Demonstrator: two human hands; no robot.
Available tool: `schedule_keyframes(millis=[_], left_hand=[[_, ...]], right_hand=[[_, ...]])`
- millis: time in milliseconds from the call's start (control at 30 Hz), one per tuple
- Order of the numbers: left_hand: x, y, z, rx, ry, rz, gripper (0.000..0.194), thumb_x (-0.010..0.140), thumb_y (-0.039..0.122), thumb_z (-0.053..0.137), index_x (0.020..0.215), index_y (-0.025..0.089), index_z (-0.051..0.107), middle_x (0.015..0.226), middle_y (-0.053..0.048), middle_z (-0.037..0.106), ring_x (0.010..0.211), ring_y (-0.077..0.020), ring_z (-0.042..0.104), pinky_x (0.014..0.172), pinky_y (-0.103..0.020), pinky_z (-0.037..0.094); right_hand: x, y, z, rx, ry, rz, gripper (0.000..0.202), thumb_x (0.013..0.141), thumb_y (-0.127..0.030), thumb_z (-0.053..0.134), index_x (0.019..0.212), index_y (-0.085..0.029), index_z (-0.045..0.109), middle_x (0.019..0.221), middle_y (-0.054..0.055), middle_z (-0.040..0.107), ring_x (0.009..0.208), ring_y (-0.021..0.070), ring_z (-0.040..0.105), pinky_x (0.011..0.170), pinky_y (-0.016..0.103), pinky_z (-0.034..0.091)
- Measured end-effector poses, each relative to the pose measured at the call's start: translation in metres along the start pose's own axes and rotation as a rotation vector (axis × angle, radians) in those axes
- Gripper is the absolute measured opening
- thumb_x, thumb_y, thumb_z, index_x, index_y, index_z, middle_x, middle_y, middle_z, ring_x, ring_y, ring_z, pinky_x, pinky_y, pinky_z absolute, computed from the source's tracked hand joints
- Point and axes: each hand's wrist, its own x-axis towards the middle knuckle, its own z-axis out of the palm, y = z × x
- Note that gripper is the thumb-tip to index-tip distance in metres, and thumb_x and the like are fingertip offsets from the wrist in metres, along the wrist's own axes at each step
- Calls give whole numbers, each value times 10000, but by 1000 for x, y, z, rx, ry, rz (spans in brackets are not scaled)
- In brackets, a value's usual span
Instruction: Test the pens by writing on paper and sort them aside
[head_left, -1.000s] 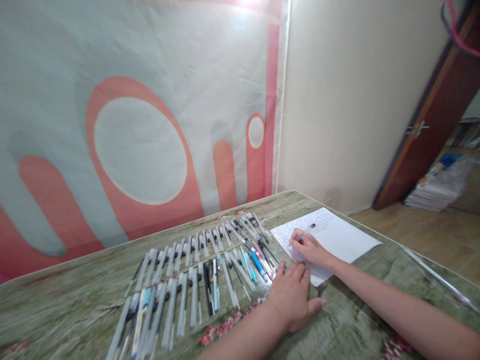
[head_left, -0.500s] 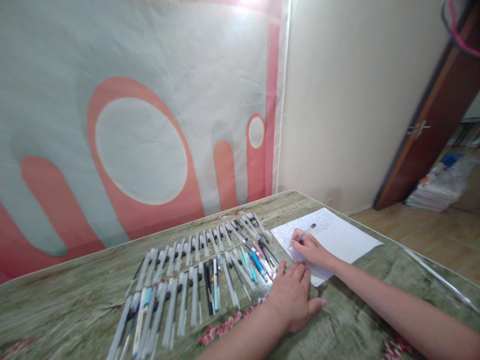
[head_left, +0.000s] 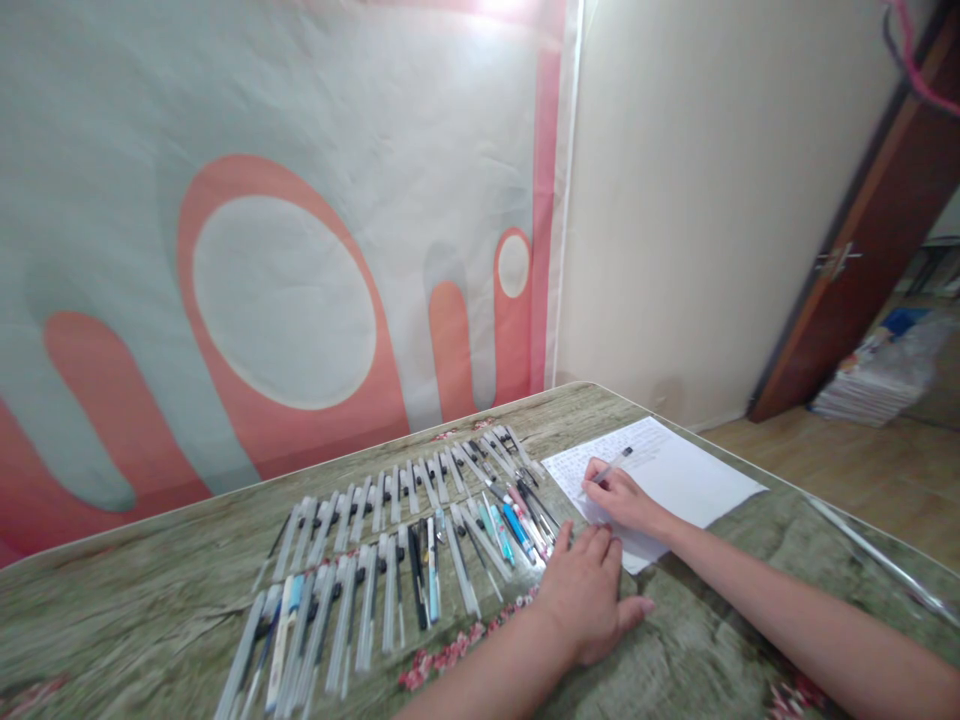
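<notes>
My right hand is closed around a clear pen with a dark end, its tip down on a white sheet of paper. Rows of small handwriting cover the sheet's left part. My left hand lies palm down and spread at the sheet's near edge, holding nothing. Left of it, two long rows of pens are laid out side by side, mostly clear ones, with some blue, teal, black and pink ones nearest the hand.
The table has a wood-and-flower patterned cover. A long silvery rod lies along its right edge. Behind stands a wall with a pink and grey printed banner. A brown door and a wrapped stack are at right.
</notes>
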Motion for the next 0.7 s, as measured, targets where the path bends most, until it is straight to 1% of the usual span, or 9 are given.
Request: schedule_keyframes(millis=[233, 533, 700], left_hand=[[1, -1, 4, -15, 23, -4, 668, 811, 567, 104, 1259, 131, 341, 1293, -105, 370, 1214, -226, 263, 1024, -412, 93], [1, -1, 3, -21, 2, 2, 677, 806, 574, 121, 1259, 121, 338, 1291, -117, 369, 1214, -231, 258, 1022, -416, 91], [1, -1, 3, -24, 10, 0, 669, 808, 568, 123, 1254, 121, 345, 1285, -119, 374, 1208, -233, 269, 1021, -419, 88]], right_hand=[[-1, 4, 2, 0, -4, -9, 113, 757, -240, 436, 666, -184, 474, 594, -40, 470, 571, 111, 451, 562, 232, 352], [0, 5, 1, -21, -14, -16, 114, 761, -232, 430, 662, -186, 464, 605, -39, 472, 585, 113, 463, 587, 238, 363], [0, 6, 2, -7, 4, -8, 105, 752, -239, 438, 667, -186, 471, 595, -40, 474, 583, 114, 461, 585, 239, 363]])
